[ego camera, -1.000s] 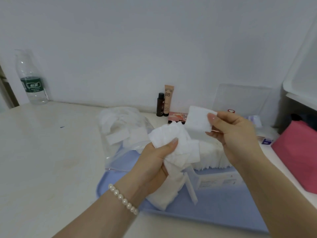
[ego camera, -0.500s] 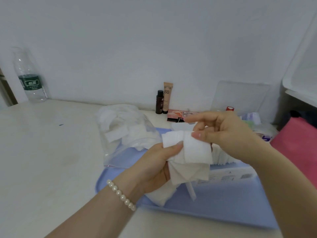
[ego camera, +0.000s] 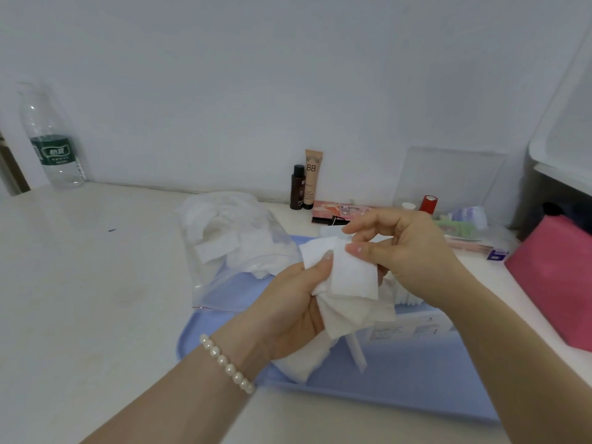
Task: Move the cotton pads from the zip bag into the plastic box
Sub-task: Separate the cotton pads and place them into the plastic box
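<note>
The plastic box (ego camera: 413,328) is mostly hidden behind both hands, only its clear front wall and a row of pads inside showing. Left hand (ego camera: 288,312) grips a messy bunch of cotton pads (ego camera: 349,290); right hand (ego camera: 403,251) pinches the top one. Zip bag (ego camera: 237,248), just left of them, holds more pads.

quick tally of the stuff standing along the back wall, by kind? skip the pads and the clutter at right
Water bottle: 1
Dark bottle: 1
BB tube: 1
Red cap-shaped item: 1
Total: 4
</note>
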Tool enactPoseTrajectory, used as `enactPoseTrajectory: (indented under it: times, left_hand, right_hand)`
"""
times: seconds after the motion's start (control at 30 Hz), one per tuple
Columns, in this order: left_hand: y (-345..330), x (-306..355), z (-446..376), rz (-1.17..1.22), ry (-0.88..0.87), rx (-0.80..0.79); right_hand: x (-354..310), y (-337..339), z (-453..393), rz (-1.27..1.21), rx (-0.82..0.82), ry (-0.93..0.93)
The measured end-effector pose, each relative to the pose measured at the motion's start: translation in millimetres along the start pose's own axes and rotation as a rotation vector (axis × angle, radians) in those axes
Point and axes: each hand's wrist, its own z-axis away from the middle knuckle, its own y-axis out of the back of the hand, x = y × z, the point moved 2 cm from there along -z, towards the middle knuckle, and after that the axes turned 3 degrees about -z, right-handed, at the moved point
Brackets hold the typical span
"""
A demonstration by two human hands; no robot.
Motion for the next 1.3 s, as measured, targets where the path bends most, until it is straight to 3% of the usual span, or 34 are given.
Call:
enactPoseTrajectory:
  times: [0.3, 0.47, 0.67, 0.87, 0.97, 1.13, 1.3]
  left_hand:
    - [-1.0, -1.6, 1.5, -0.028, -0.067, -0.087]
    - [3.7, -2.2, 1.1, -0.122, -0.106, -0.086]
    - [5.3, -5.1, 1.1, -0.149, -0.08, -0.113]
    - [6.3, -2.2, 0.6, -0.129, -0.091, -0.093]
    - [4.4, -0.2, 2.0, -0.121, -0.097, -0.072]
    - [5.4, 1.9, 2.0, -0.117, -0.083, -0.033]
    - [5.0, 2.8, 2.8, -0.14, -0.037, -0.066]
  right_hand:
    - [2.2, -3.3, -0.9, 0.035, 0.005, -0.015]
    - [-4.7, 1.2, -0.3, 0.296, -0.03, 0.147]
    - [-8.3, 3.9, 1.0, 0.489, -0.127, 0.164]
    - [-6.2, 2.4, 1.6, 0.493, -0.059, 0.178]
    - [-3.9, 0.7, 2.0, 0.528, -0.044, 0.261]
    - [-5.8, -11.1, 5.3, 0.813, 0.028, 0.579]
    - [-3.8, -7.2, 5.5, 0.53, -0.129, 0.219]
